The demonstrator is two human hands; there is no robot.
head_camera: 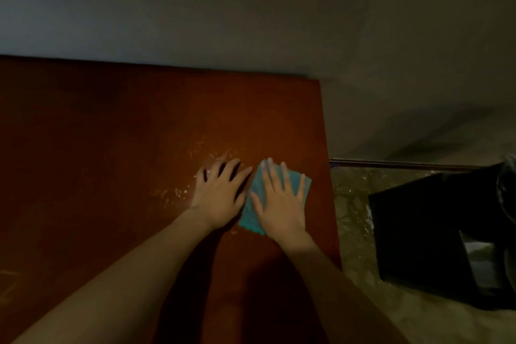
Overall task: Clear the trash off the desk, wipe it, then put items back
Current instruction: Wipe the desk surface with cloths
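Fingers point(282, 176) of right hand point(279, 204) flat, pressing teal cloth point(251, 220); left hand point(220, 195) splayed beside cloth on surface point(111, 148), gripping nothing.

The cloth point(252, 215) lies flat on the tabletop point(111, 134), near its right edge and closer to its near side than to the wall behind. The right hand point(282, 204) rests on top of the cloth; the left hand point(220, 193) rests on the tabletop just left of the cloth, touching its left edge. Scattered crumbs point(173, 193) lie on the tabletop left of the cloth and behind it. Right of the cloth — off the tabletop, down on the floor point(351, 204) — stands a bin point(435, 232).
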